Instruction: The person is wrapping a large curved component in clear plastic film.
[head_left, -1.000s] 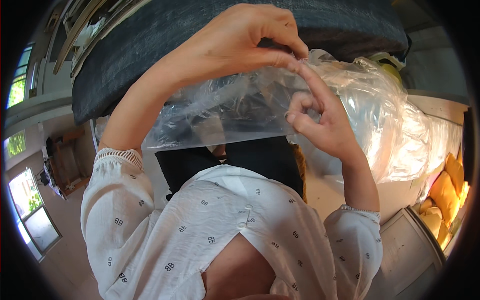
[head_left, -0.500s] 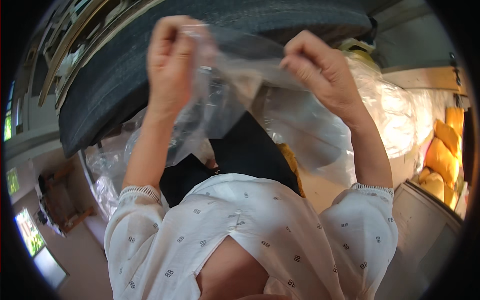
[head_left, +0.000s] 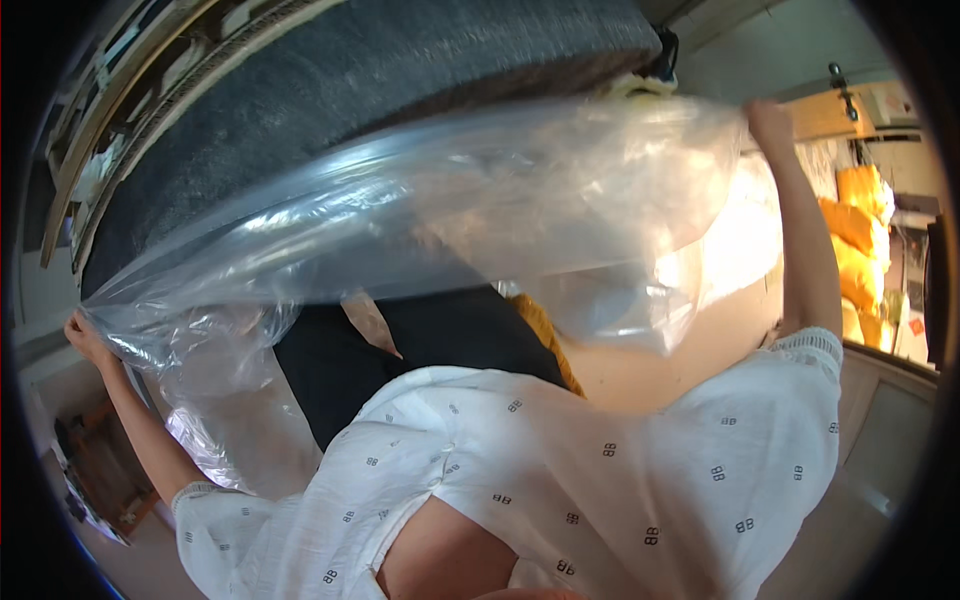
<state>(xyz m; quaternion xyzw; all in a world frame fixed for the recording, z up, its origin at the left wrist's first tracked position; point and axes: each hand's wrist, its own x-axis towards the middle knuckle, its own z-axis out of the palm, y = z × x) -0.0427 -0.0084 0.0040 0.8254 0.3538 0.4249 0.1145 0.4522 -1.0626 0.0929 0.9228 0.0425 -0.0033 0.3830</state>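
- Nearest, along the lower edge of the frame, lies the person's white patterned top (head_left: 600, 480), with dark trousers (head_left: 420, 340) showing above it at centre; both look much as they did half a second ago.
- The left hand (head_left: 88, 338) now sits at the far left edge, low down, arm stretched out; earlier it was raised near the upper middle. Its fingers are closed on the bunched end of the clear plastic bag (head_left: 450, 200).
- The right hand (head_left: 768, 122) has swung out to the upper right, arm straight, where before it was close beside the other hand. It grips the bag's opposite edge, though how the fingers lie I cannot tell.
- The bag, which was crumpled between the two hands, is now drawn out wide across the middle of the frame from lower left to upper right, billowing and blurred.
- Behind it, at centre right, a second heap of clear plastic (head_left: 730, 250) catches bright light.
- Beyond, a dark grey cushioned edge (head_left: 380, 80) curves across the top.
- Farthest, at the right rim, yellow bundles (head_left: 862, 225) sit stacked.
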